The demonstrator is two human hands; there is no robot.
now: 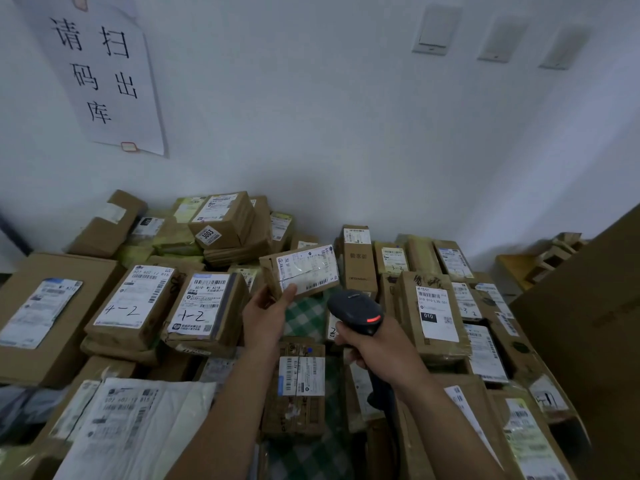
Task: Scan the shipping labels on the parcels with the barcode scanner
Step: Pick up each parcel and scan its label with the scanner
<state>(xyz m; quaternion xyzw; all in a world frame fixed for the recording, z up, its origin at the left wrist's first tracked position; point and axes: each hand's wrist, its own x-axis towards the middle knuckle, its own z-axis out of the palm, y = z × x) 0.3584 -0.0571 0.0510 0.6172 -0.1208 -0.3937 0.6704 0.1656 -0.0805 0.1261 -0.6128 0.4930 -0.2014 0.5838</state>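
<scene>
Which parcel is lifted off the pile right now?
The small brown box gripped by the left hand, held up before the scanner; the others lie unheld.

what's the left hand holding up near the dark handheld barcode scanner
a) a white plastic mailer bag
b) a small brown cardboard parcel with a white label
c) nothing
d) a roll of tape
b: the left hand grips a small brown cardboard parcel, raised just beyond the dark handheld barcode scanner that the right hand holds.
</scene>
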